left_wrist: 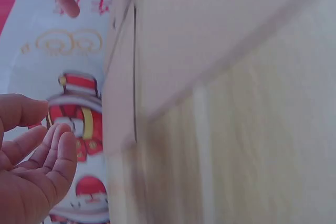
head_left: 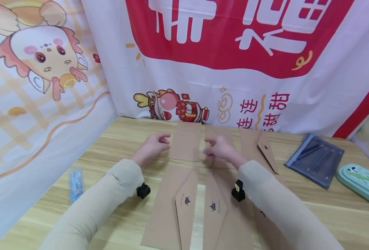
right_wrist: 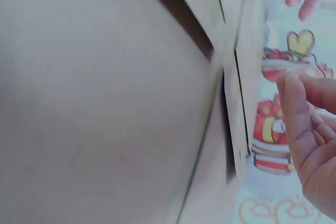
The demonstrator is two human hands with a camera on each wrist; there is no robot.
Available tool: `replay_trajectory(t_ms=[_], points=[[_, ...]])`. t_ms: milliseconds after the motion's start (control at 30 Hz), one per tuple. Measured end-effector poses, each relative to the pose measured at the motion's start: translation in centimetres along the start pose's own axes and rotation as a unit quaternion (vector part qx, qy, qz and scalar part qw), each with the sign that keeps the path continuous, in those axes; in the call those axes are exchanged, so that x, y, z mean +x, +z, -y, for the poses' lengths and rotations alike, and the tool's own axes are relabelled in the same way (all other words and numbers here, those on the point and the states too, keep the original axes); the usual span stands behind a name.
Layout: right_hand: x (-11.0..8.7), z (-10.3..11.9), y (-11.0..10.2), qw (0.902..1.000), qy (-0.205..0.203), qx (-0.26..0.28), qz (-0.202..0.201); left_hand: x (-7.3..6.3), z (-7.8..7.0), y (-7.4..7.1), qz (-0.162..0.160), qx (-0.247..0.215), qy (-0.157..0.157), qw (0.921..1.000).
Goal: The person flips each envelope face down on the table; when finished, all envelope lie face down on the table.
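Several brown paper envelopes lie in two rows on the wooden table. My left hand (head_left: 155, 144) is beside the left edge of a plain-faced envelope (head_left: 185, 142) in the far row, its fingers loosely bent and holding nothing. My right hand (head_left: 218, 149) is over the middle far envelope (head_left: 220, 131), partly covering it; the fingers are curved and empty, also in the right wrist view. Farther right lies an envelope (head_left: 250, 146) with its printed flap facing up. Closer in are two flap-up envelopes with a crown print, a left one (head_left: 165, 205) and a middle one (head_left: 214, 208). The right sleeve partly hides another.
A blue mesh zip pouch (head_left: 315, 159) with pens inside lies at the right, next to a green panda pencil case (head_left: 363, 184). On the left is a small clear-blue packet (head_left: 76, 184). A printed cloth (head_left: 187, 76) hangs along the table's back edge.
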State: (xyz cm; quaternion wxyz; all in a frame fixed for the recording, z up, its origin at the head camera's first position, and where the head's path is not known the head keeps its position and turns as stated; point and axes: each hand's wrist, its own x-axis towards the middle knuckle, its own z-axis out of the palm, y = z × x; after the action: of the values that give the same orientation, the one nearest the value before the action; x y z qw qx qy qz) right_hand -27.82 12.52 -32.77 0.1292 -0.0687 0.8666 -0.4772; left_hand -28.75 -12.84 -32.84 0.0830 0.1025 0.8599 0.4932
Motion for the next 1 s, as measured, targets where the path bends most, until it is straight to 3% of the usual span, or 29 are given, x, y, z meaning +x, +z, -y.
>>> replay_trajectory(t_ms=[167,433,567,833,1000], points=[[-1.4,-0.7,-2.0,0.9994,0.010,0.008,-0.032,0.3,-2.3,2.7,0.015,-0.018,0.036,0.9991],[-3.9,-2.8,-4.7,0.9989,0.016,0.000,-0.043,0.9,-4.3,6.8,0.048,-0.031,0.045,0.9974],[-4.9,-3.9,-5.6,0.9987,0.021,-0.011,-0.045,1.6,-4.7,8.1,0.068,-0.030,0.033,0.9967],[-5.7,-5.7,-6.0,0.9984,0.046,0.024,-0.020,2.2,-4.7,10.0,0.129,-0.016,-0.005,0.9916],[-5.9,-6.4,-5.9,0.9983,0.051,0.026,-0.005,2.2,-4.7,10.7,0.139,-0.019,-0.034,0.9895]])
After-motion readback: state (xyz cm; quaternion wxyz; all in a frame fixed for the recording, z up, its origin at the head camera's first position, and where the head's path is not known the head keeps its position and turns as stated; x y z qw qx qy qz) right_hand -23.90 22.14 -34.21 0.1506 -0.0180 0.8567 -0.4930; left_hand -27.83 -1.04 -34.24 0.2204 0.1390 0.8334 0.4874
